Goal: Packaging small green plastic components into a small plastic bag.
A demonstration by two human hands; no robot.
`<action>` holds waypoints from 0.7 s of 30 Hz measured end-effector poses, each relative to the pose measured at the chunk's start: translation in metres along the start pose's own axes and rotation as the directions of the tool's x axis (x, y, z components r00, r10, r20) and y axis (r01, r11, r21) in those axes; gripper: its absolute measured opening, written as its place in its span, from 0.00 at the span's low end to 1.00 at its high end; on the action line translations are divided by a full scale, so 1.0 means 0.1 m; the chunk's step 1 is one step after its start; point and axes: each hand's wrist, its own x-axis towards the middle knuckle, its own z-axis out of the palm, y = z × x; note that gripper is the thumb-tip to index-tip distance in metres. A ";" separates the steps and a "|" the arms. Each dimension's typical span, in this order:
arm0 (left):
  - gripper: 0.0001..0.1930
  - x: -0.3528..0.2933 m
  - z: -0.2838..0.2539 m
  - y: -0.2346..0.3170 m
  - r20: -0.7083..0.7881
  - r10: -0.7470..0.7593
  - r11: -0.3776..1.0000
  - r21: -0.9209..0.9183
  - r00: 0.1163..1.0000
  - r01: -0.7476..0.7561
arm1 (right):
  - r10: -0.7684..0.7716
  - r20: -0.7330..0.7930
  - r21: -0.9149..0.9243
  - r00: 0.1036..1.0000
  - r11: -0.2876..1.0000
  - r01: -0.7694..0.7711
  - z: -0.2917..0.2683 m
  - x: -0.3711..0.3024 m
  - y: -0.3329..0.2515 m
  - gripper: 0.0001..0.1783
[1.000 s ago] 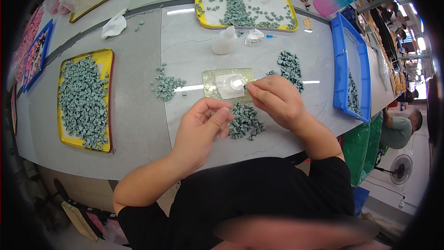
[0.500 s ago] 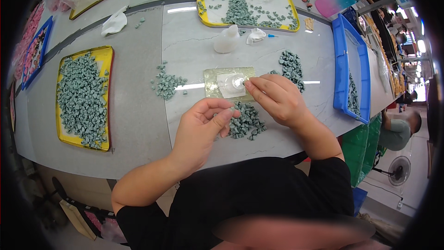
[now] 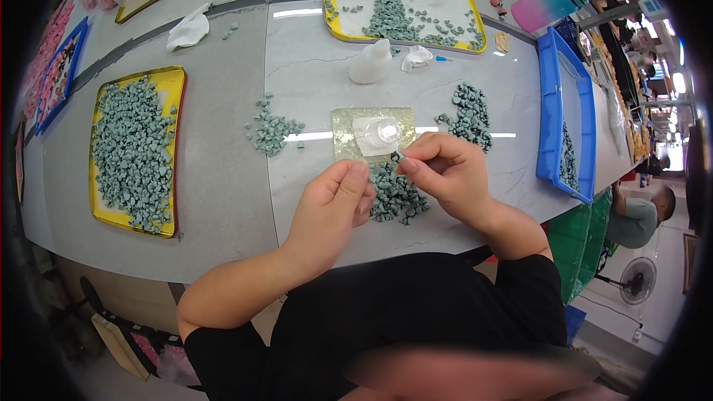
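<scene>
The person's R hand (image 3: 451,172) pinches a small grey-green piece (image 3: 398,157) w/ a dark end btwn thumb & index, just short of the clear round dish (image 3: 388,131). The L hand (image 3: 333,197) is beside it, fingers curled, thumb up against the index; can't tell if anything's inside.

Ahead of the hands, the dish sits on a white sheet (image 3: 367,142) atop a yellowish see-through pad (image 3: 342,122); its contents can't be made out. Btwn the hands, on the grey surface (image 3: 223,156), is a loose green pile (image 3: 394,199). Another green heap (image 3: 471,115) lies beyond the R hand, a scattered cluster (image 3: 273,132) beyond the L; a white bottle (image 3: 370,63) is past the pad.

Risks, as judged: the piece is tiny & only fingertip-held, so a loose pinch or a twist could drop it into the pile, hard to pick out again. R knuckles are nr the dish, so a careless swing might knock it. A low wrist could scatter the pile.
</scene>
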 end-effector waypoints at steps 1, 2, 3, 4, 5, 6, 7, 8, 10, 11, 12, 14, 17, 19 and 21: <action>0.14 0.00 0.00 0.00 0.005 -0.009 1.000 -0.007 1.000 0.009 | 0.001 0.000 0.000 1.000 1.000 -0.001 0.02 -0.01 0.01 0.03; 0.14 0.00 0.00 0.00 0.010 -0.019 1.000 -0.013 1.000 0.019 | -0.081 0.004 -0.055 0.997 0.995 0.081 0.04 -0.01 0.04 0.04; 0.14 -0.01 0.00 0.00 0.009 -0.018 1.000 -0.014 1.000 0.018 | -0.163 0.015 -0.109 0.987 0.981 0.163 0.05 -0.01 0.05 0.05; 0.14 -0.01 0.01 0.00 -0.003 -0.026 0.999 -0.023 1.000 0.026 | -0.162 0.017 -0.109 0.987 0.981 0.163 0.06 0.00 0.05 0.05; 0.14 -0.02 0.01 0.00 -0.014 -0.034 0.999 -0.032 0.999 0.034 | -0.350 0.074 -0.291 0.934 0.888 0.356 0.06 0.03 0.04 0.07; 0.14 -0.02 0.01 0.00 -0.013 -0.034 0.999 -0.033 0.999 0.034 | -0.508 0.164 -0.448 0.846 0.725 0.523 0.06 0.04 0.04 0.09; 0.15 -0.02 0.01 0.00 -0.012 -0.033 0.999 -0.039 0.999 0.033 | -0.508 0.164 -0.449 0.846 0.725 0.522 0.09 0.04 0.04 0.09; 0.15 -0.02 0.01 -0.01 -0.011 -0.033 0.999 -0.044 0.999 0.032 | -0.572 0.170 -0.473 0.803 0.667 0.575 0.12 0.04 0.04 0.11; 0.15 -0.01 0.00 -0.01 -0.005 -0.030 0.999 -0.042 1.000 0.030 | -0.633 0.176 -0.498 0.754 0.603 0.623 0.14 0.04 0.04 0.12; 0.15 -0.01 0.00 -0.01 -0.002 -0.027 0.999 -0.039 1.000 0.027 | -0.662 0.218 -0.510 0.717 0.549 0.662 0.13 0.05 0.05 0.13; 0.15 -0.01 0.00 -0.01 -0.002 -0.027 0.999 -0.040 1.000 0.027 | -0.687 0.262 -0.517 0.678 0.493 0.700 0.13 0.06 0.05 0.14; 0.15 -0.01 0.02 0.00 -0.009 -0.026 0.999 -0.039 1.000 0.026 | -0.691 0.297 -0.522 0.659 0.460 0.718 0.12 0.07 0.04 0.14; 0.15 -0.02 0.02 -0.01 -0.010 -0.030 0.999 -0.036 0.999 0.030 | -0.695 0.352 -0.525 0.627 0.408 0.747 0.11 0.07 0.05 0.15; 0.15 -0.03 0.03 -0.01 -0.021 -0.016 1.000 -0.005 1.000 0.015 | -0.695 0.373 -0.523 0.615 0.389 0.758 0.11 0.07 0.05 0.16; 0.14 -0.04 0.03 -0.02 -0.031 -0.001 1.000 0.025 1.000 0.002 | -0.701 0.380 -0.501 0.604 0.393 0.771 0.12 0.06 0.05 0.15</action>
